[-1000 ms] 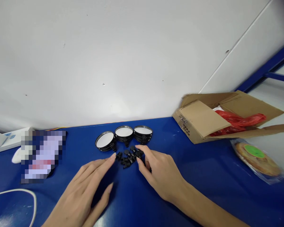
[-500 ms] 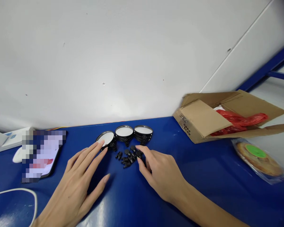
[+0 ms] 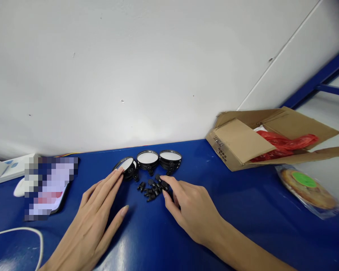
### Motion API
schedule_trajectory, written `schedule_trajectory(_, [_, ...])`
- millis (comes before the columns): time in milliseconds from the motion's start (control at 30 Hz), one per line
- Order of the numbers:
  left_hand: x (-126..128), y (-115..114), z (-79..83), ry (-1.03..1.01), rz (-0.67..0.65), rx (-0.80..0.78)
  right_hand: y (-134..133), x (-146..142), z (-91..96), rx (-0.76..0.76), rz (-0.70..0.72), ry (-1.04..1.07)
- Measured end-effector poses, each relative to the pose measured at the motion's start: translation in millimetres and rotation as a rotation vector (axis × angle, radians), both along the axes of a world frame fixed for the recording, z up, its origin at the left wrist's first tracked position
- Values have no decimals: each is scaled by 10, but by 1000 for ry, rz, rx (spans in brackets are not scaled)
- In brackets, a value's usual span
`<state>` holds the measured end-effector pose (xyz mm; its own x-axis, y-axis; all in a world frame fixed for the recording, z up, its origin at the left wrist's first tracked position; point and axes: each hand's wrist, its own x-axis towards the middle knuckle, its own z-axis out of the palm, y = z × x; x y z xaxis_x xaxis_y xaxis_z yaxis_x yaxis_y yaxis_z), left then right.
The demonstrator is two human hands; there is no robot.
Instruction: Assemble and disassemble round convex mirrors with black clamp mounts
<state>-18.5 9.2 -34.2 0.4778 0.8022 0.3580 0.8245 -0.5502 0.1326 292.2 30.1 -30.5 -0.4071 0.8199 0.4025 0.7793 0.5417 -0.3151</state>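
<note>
My left hand (image 3: 94,218) is open, fingers stretched out, with its fingertips on the left stack of round black-rimmed mirrors (image 3: 126,164). The top mirror there is tilted, and a pale edge shows beneath it. Two similar round stacks, a middle one (image 3: 147,158) and a right one (image 3: 170,156), stand beside it. In front lies a pile of small black pieces (image 3: 150,192), some with round flat heads and some forked. My right hand (image 3: 190,210) is at the pile's right side, index finger and thumb closed about one small black piece (image 3: 165,185). Its other fingers are curled and partly hidden.
An opened cardboard box (image 3: 240,141) with a red plastic bag (image 3: 288,145) is at the back right. Before it lies a wrapped round flat item (image 3: 310,188) with a green label. On the left are a phone (image 3: 56,184), a white mouse (image 3: 21,187) and a white cable (image 3: 31,229).
The top mirror of the left stack has tipped and shifted leftward, baring an edge below. My left hand's fingers have drawn together slightly. My right hand has stayed nearly still.
</note>
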Motion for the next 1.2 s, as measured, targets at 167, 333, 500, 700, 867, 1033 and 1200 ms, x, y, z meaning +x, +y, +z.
schedule_trajectory(167, [50,-34,149,-26,-59,81,-21,-5,65,-14,15,112])
schedule_trajectory(333, [69,-150,261,30,-225,113,-77,-6,241,-521,110,538])
schedule_trajectory(500, [155,-246,210,122,-381,163,-68,-51,320,-890,246,902])
schedule_trajectory(700, [114,-280,170,101,-403,57,-83,-62,298,-885,217,841])
schedule_trajectory(867, [82,-330,116,-124,-196,-34,-137,-75,305,-742,225,598])
schedule_trajectory(1033, [146,-336,49,-107,-198,-82,-220,-167,345,-783,288,617])
schedule_trajectory(1200, [181,-307,-16,-137,-234,-51,-276,-218,329,-830,265,647])
